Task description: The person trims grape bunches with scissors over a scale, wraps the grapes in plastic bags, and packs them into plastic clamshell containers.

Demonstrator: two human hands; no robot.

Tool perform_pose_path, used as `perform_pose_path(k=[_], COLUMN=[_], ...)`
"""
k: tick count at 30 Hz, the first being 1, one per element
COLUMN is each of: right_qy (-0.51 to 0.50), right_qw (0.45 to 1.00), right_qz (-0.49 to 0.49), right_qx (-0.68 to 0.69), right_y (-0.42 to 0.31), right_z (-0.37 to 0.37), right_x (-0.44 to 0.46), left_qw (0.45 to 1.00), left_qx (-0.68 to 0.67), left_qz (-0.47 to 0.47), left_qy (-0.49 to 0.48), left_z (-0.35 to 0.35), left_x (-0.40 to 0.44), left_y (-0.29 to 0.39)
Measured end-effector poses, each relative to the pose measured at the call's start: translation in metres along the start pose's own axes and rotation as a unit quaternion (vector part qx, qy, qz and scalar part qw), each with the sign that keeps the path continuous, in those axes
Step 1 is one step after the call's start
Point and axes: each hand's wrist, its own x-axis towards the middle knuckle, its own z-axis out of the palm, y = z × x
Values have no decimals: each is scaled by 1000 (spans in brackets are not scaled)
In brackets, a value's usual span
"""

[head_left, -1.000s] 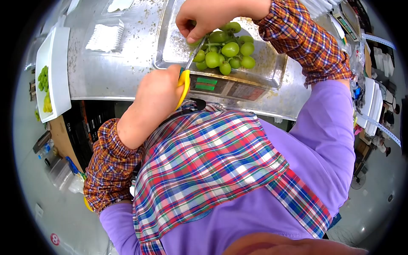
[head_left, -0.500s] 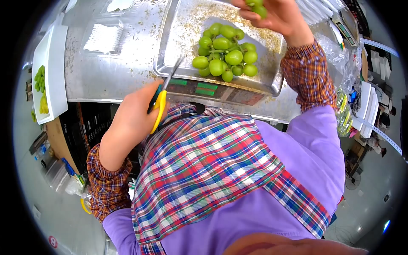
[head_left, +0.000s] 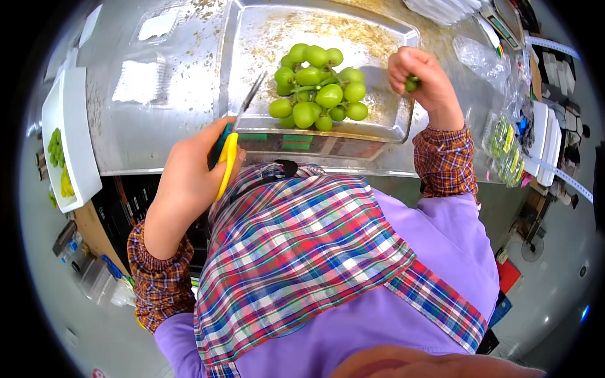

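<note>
My left hand (head_left: 192,170) is closed around a pair of scissors (head_left: 228,154) with yellow and dark teal handles, their blades pointing up toward the metal tray (head_left: 242,63). On the tray lies a bunch of green grapes (head_left: 328,94), just right of the blade tips and apart from them. To the right of the bunch, above the tray's right edge, my right hand (head_left: 425,79) is curled shut. A bit of green grape (head_left: 412,83) shows between its fingers; how many it holds is hidden.
A white container (head_left: 69,183) with green and yellowish grapes stands at the left. White padded liners (head_left: 140,80) lie on the metal table left of the tray. Clear plastic packs (head_left: 504,148) and a crumpled clear bag (head_left: 482,60) are at the right, near a scale (head_left: 501,28).
My right hand has come down toward me from beyond the bunch, its fingers closing around the green grapes. My left hand keeps the scissors in nearly the same place. The view has shifted slightly.
</note>
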Motion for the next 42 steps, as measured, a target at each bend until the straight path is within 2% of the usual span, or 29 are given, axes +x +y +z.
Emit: perform_pose_path(k=[1,5,7,9,10,13,16,19,20,23,26,29,36,39,40,42], right_qy=[38,71,42,2,-38,-103,-91,-135,-136,-126,-97,-113,-87,-84,-38,7], right_qw=[998,971,950,918,889,828,787,779,769,741,714,715,769,771,789,768], right_qz=[-1,36,-22,-83,-171,-192,-201,-201,-203,-214,-237,-222,-216,-162,-168,-225], right_qx=[-57,-227,-308,-388,-423,-516,-577,-579,-590,-624,-652,-653,-596,-610,-589,-600], right_y=[1,-12,-22,-32,-34,-49,-49,-54,-52,-44,-39,-41,-30,-48,-49,-49], right_z=[5,26,33,39,42,51,53,61,65,78,84,83,68,80,68,66], right_x=[-2,0,8,15,20,28,32,25,21,11,9,9,18,8,10,7], left_qw=[1000,996,994,995,995,994,1000,999,1000,999,1000,1000,998,997,998,998], left_qx=[-27,-87,-99,-91,-88,-97,-9,30,-5,6,9,-5,-45,-64,-58,-68], left_qz=[-7,-23,-49,-28,-19,-15,12,15,-2,-38,-5,6,3,11,4,2], left_qy=[13,19,13,25,31,37,23,-11,-7,-39,-13,-15,-33,-29,-20,-18], left_z=[3,9,9,12,12,9,4,-3,-3,-7,-3,-1,4,6,13,14], left_x=[2,8,9,8,8,9,3,0,-1,0,1,0,-6,-13,-1,1], left_y=[-1,4,11,6,4,4,7,13,15,22,17,15,4,-7,1,-3])
